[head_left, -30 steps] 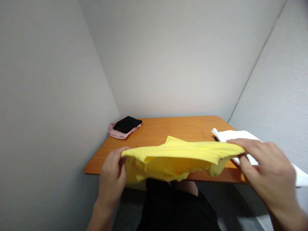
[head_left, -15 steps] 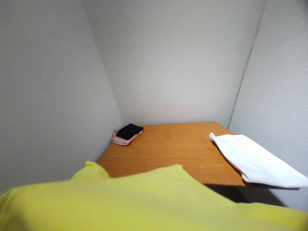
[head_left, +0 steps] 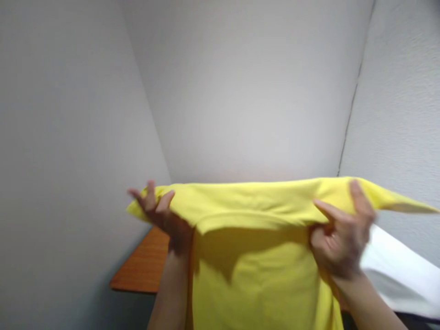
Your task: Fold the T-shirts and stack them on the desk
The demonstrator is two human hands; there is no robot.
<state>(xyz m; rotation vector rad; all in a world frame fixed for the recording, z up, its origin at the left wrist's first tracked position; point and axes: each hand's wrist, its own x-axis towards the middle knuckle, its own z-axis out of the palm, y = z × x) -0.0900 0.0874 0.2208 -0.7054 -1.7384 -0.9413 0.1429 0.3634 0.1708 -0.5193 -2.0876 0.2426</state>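
A yellow T-shirt (head_left: 256,256) hangs in front of me, its top edge stretched level and the rest draping down out of view. My left hand (head_left: 167,215) grips it near one shoulder, some fingers sticking up beyond the cloth. At the opposite shoulder my right hand (head_left: 345,233) is closed on the fabric, with a finger pointing up along it; this hand is slightly blurred. Sleeve ends stick out past both hands. Behind the shirt, most of the wooden table (head_left: 139,268) is hidden.
White folded cloth (head_left: 402,270) lies on the right side, partly behind my right arm. Grey-white walls (head_left: 247,91) enclose the table at the back and on both sides. A dark crack line runs down the right corner.
The yellow T-shirt has risen from the bottom of the view and is now held up stretched. Both hands have come into sight. The black and pink cloths on the table are now hidden.
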